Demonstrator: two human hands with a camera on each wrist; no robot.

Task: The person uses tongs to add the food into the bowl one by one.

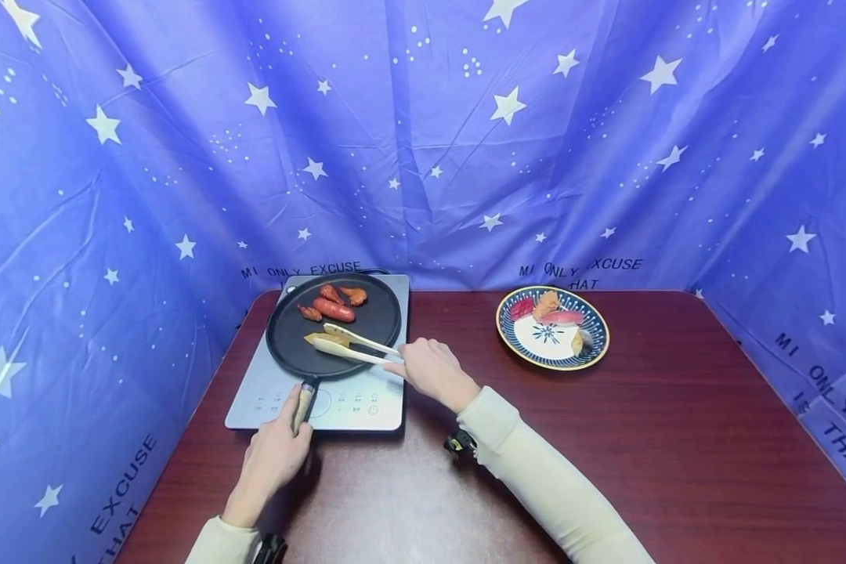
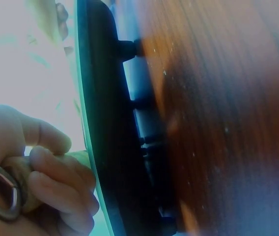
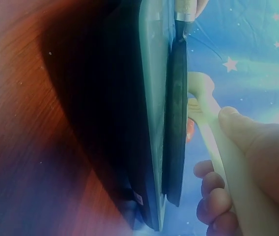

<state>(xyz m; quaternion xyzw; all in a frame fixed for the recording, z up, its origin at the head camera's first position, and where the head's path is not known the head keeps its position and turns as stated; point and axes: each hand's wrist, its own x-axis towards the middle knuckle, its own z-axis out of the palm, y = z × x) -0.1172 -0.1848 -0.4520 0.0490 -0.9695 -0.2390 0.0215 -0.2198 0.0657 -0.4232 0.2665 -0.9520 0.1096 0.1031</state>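
My left hand (image 1: 275,454) grips the wooden handle (image 1: 300,413) of a flat black frying pan (image 1: 289,348), its fingers wrapped round it in the left wrist view. A metal ring (image 2: 1,191) hangs at the handle's end. From the right, my right hand (image 1: 437,374) holds cream-coloured tongs (image 1: 356,355), thumb on one arm and fingers on the other. The tips of the tongs lie on either side of a yellowish food piece (image 1: 338,340) in the pan. Farther back in the pan are a red sausage (image 1: 334,310) and several reddish-brown food pieces (image 1: 355,295).
Under the pan is a silver induction cooker (image 1: 254,395) with touch controls at its front. To the right, a blue-patterned plate (image 1: 548,345) holds several foods, including a pink piece (image 1: 562,317). A starry blue curtain (image 1: 451,157) encloses the dark red table (image 1: 677,415).
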